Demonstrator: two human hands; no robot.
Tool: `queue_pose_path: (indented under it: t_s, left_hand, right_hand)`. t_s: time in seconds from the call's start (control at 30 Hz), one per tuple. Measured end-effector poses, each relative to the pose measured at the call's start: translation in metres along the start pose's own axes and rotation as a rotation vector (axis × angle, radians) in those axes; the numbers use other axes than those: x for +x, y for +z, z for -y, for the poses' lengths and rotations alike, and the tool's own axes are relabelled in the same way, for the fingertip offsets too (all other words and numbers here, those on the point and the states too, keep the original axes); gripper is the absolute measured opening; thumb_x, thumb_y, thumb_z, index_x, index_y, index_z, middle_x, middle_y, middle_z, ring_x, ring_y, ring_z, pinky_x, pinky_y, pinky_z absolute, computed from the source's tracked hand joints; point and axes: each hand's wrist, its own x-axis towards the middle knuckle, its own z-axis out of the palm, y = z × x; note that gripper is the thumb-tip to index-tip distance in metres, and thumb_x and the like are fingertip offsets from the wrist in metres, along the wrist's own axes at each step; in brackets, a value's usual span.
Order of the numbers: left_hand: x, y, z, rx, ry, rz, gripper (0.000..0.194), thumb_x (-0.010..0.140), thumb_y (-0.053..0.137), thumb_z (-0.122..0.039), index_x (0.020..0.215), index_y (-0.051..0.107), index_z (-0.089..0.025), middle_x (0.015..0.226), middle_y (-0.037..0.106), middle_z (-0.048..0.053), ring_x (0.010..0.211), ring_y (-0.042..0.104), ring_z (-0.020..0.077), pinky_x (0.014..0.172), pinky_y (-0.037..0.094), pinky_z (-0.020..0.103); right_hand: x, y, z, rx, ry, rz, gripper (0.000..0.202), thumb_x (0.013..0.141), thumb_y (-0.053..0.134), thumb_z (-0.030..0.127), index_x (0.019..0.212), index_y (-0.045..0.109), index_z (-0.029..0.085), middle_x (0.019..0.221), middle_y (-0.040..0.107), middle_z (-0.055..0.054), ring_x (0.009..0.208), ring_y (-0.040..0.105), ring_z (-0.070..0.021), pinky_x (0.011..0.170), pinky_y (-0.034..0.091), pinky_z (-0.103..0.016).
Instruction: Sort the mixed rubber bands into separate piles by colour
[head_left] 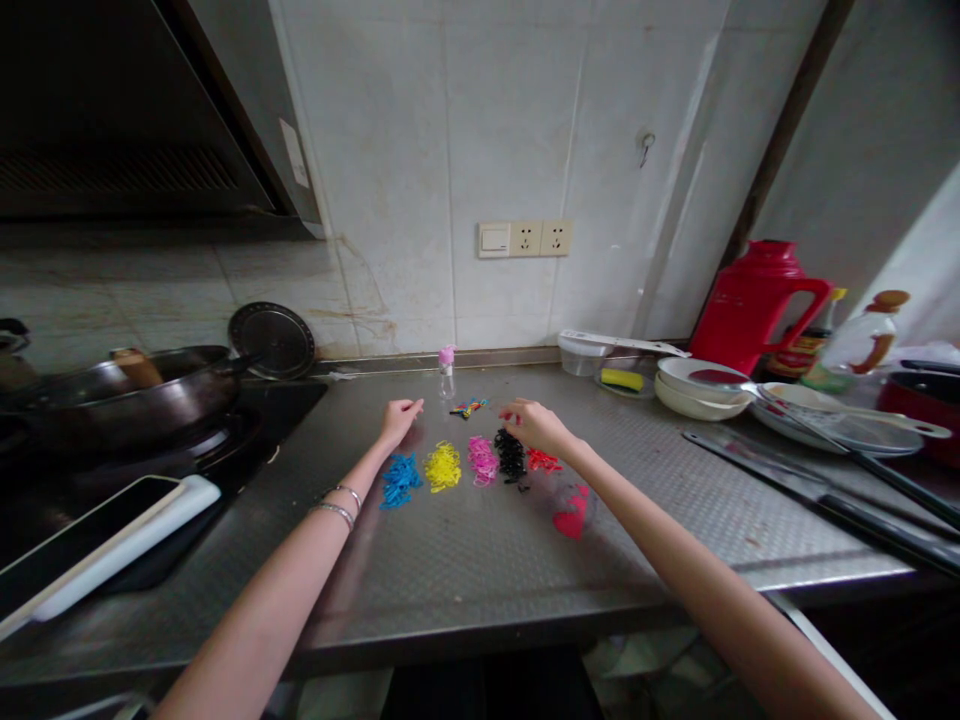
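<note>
On the metal counter (450, 560) small bands lie in separate piles: blue (401, 480), yellow (442, 467), pink (482, 461), black (511, 456) and red (543, 461). Behind them is a little mixed-colour heap (469, 407). My left hand (400, 420) hovers above and behind the blue pile, fingers closed; anything in them is too small to make out. Over the black pile is my right hand (529, 422), its fingers pinched together, contents hidden. A small clear bottle with a pink top (447, 372) stands near the wall. A clear bag with red shapes (571, 512) lies at front right.
At left are a pan (127, 400) on the stove and a white-edged device (131, 545). On the right stand a red thermos (750, 305), stacked bowls (694, 392), a tub (580, 355) and a yellow sponge (622, 380). A long black-handled knife (840, 500) lies at right.
</note>
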Motion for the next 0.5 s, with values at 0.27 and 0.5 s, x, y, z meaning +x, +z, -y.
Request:
queue_pose_path:
  t_s: [0.27,0.5]
  left_hand:
    - [-0.001,0.001,-0.001,0.000,-0.044,0.026,0.041,0.068,0.049,-0.050,0.058,0.063,-0.013,0.047,0.052,0.001,0.047,0.045,0.0112,0.047,0.029,0.022]
    - [-0.003,0.001,-0.003,-0.004,-0.059,0.047,0.039,0.069,0.049,-0.048,0.059,0.062,-0.013,0.047,0.052,0.000,0.047,0.044,0.0106,0.047,0.029,0.021]
  right_hand:
    - [0.055,0.038,0.015,-0.073,0.061,0.140,0.030,0.075,0.045,0.024,0.100,0.060,0.026,0.099,0.062,-0.004,0.089,0.056,-0.0176,0.069,0.039,-0.023]
    - [0.068,0.058,0.031,-0.173,0.142,0.141,0.029,0.077,0.045,0.037,0.095,0.061,0.020,0.100,0.060,-0.010,0.089,0.057,-0.0218,0.070,0.042,-0.028]
